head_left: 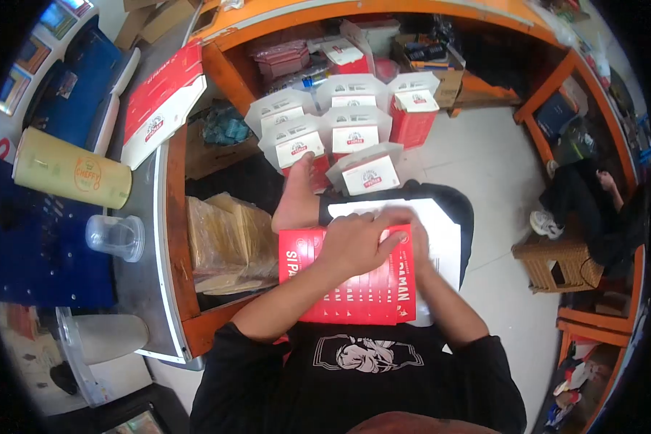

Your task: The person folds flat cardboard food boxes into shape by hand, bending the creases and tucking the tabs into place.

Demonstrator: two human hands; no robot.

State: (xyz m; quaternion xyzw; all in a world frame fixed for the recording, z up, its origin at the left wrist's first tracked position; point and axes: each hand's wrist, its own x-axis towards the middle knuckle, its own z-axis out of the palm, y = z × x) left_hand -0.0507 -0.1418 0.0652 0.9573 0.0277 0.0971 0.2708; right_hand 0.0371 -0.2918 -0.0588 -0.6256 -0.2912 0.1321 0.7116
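Note:
A fanned stack of flat red cardboard box blanks lies on the lap, marked with white "SI PAMAN" lettering. My left hand grips the stack from above, its thumb across the printed face and its fingers near the far edge. Close against the stack's right edge is my right hand, smeared by motion, with its fingers partly hidden. White sheets of flat card stick out beneath and beyond the stack. Beyond the lap stand several folded boxes, red with white tops and raised flaps; a bare foot touches one.
On the left counter are a yellow "CHEFFY" cup, a clear plastic cup and a red-and-white flat blank. A plastic-wrapped brown bundle sits below. At right, another person's shoe is by a woven stool.

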